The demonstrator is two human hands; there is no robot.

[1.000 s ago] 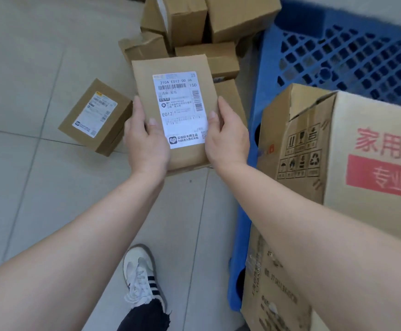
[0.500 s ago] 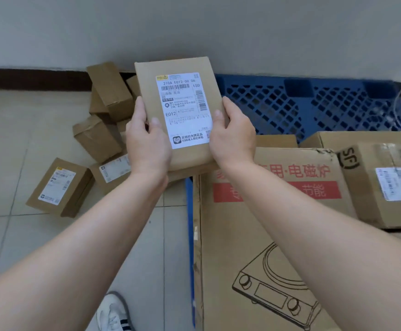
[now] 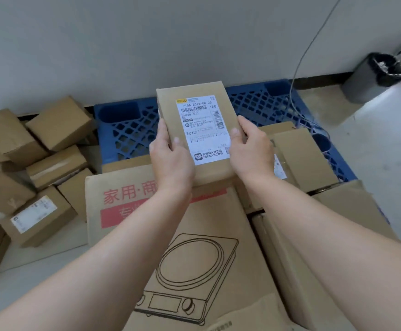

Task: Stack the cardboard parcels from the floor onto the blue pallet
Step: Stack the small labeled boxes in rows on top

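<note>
Flat labelled parcel (image 3: 196, 130) sitting between both hands, left hand (image 3: 170, 161) gripping its left edge, right hand (image 3: 252, 151) gripping its right edge, blue pallet (image 3: 261, 108) lying beyond the fingertips

Single view, no 2nd cam to overlap: wide-angle head cam, above near side of blue pallet (image 3: 132, 132), facing fwd + down across it to wall (image 3: 123, 44) behind pallet. Close: cartons (image 3: 218, 223) on pallet fill lower frame.

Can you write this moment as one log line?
holding: labelled parcel | by: left hand, right hand | over: blue pallet | placed: no
</note>
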